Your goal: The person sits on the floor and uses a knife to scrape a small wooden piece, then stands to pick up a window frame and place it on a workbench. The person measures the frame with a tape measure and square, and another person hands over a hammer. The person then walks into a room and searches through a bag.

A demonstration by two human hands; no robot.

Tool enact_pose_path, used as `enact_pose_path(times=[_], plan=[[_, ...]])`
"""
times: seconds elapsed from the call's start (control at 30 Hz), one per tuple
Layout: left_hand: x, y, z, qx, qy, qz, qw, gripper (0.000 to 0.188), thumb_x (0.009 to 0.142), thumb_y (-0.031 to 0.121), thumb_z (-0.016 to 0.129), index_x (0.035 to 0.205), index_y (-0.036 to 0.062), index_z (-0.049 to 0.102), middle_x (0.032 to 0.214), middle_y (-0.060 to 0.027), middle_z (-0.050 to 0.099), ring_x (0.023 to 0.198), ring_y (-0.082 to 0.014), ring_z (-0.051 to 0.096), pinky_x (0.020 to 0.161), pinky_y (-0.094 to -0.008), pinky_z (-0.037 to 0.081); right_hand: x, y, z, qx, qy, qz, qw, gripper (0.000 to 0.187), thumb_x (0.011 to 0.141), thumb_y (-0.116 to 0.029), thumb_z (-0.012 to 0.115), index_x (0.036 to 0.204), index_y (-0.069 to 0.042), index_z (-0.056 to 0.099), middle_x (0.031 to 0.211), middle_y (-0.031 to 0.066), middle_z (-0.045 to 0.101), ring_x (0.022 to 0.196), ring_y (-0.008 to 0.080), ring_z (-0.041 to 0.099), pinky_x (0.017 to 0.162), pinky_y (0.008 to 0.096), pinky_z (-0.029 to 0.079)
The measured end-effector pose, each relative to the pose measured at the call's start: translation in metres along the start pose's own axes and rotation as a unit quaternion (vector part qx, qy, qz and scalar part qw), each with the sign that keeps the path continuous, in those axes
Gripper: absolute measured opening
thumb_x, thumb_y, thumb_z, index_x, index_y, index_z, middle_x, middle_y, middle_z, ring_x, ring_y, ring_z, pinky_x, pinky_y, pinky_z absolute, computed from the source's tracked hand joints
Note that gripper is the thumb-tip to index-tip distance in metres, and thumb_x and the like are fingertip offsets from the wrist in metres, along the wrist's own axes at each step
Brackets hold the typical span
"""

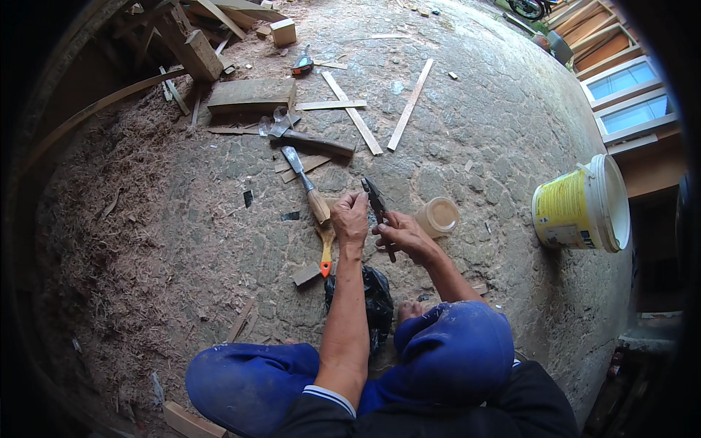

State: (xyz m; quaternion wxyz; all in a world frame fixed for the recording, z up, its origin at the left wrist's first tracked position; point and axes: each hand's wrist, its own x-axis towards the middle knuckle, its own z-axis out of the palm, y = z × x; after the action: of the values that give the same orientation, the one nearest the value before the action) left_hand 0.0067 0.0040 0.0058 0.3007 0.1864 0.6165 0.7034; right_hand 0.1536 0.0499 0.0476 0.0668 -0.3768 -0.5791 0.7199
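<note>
In my right hand are dark-handled pliers, held upright with the jaws pointing away from me. My left hand is pinched closed beside the jaws; whatever its fingertips hold is too small to make out. Just left of that hand lie a chisel with a wooden handle and a paintbrush with an orange-tipped handle. Farther off, a hammer-like tool with a dark wooden handle rests on the ground. A round plastic tub stands right of my right hand.
Thin wooden strips lie ahead on rough ground, near a tape measure and a wood block. Wood shavings cover the left. A yellow-and-white bucket stands right. A black plastic bag sits between my legs.
</note>
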Motion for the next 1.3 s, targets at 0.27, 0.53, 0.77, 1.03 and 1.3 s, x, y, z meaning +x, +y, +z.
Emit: enact_pose_path(times=[0.27, 0.53, 0.77, 1.03, 1.3], plan=[[0.0, 0.002, -0.002, 0.072, -0.003, -0.003, 0.997, 0.018, 0.093, 0.014, 0.065, 0.087, -0.0021, 0.071, 0.068, 0.0037, 0.06, 0.063, -0.0039, 0.049, 0.055, -0.026, 0.041, 0.01, 0.005, 0.001, -0.194, 0.057, -0.047, 0.978, 0.032, 0.096, -0.022, 0.057, 0.122, -0.005, 0.056, 0.084, 0.0086, 0.062, 0.076, 0.0194, 0.061, 0.069, 0.0358, 0.05], [-0.002, 0.003, 0.001, 0.028, -0.004, -0.004, 1.0, 0.017, 0.093, 0.011, 0.064, 0.087, -0.0039, 0.07, 0.07, 0.0047, 0.06, 0.064, -0.0031, 0.049, 0.056, -0.0246, 0.04, 0.006, -0.003, 0.004, -0.24, 0.08, -0.064, 0.965, 0.037, 0.096, -0.023, 0.056, 0.13, -0.006, 0.054, 0.1, 0.018, 0.068, 0.095, 0.0306, 0.066, 0.083, 0.0409, 0.05], [0.0, -0.006, 0.0, -0.032, -0.016, -0.009, 0.999, 0.015, 0.092, 0.01, 0.065, 0.089, -0.004, 0.071, 0.073, 0.004, 0.062, 0.066, -0.0038, 0.051, 0.059, -0.0236, 0.042, 0.006, -0.003, 0.003, -0.334, 0.112, -0.083, 0.932, 0.035, 0.096, -0.029, 0.055, 0.119, -0.002, 0.057, 0.105, 0.0255, 0.066, 0.104, 0.0419, 0.062, 0.087, 0.0474, 0.048], [-0.003, -0.024, -0.002, 0.036, -0.032, -0.058, 0.997, 0.016, 0.089, 0.013, 0.068, 0.089, -0.0027, 0.071, 0.071, 0.0028, 0.063, 0.064, -0.0049, 0.052, 0.056, -0.0249, 0.041, 0.012, 0.018, 0.002, -0.392, 0.105, -0.028, 0.914, 0.045, 0.091, -0.042, 0.06, 0.089, 0.003, 0.062, 0.089, 0.0275, 0.066, 0.091, 0.0447, 0.064, 0.079, 0.0523, 0.048], [-0.002, -0.058, -0.001, 0.112, -0.083, -0.038, 0.989, 0.021, 0.088, 0.017, 0.068, 0.089, -0.0032, 0.073, 0.067, 0.0009, 0.063, 0.062, -0.0054, 0.053, 0.056, -0.0268, 0.043, 0.006, 0.05, -0.004, -0.324, 0.137, -0.016, 0.936, 0.042, 0.09, -0.04, 0.064, 0.09, 0.002, 0.064, 0.083, 0.0235, 0.065, 0.084, 0.0393, 0.065, 0.076, 0.048, 0.048]])
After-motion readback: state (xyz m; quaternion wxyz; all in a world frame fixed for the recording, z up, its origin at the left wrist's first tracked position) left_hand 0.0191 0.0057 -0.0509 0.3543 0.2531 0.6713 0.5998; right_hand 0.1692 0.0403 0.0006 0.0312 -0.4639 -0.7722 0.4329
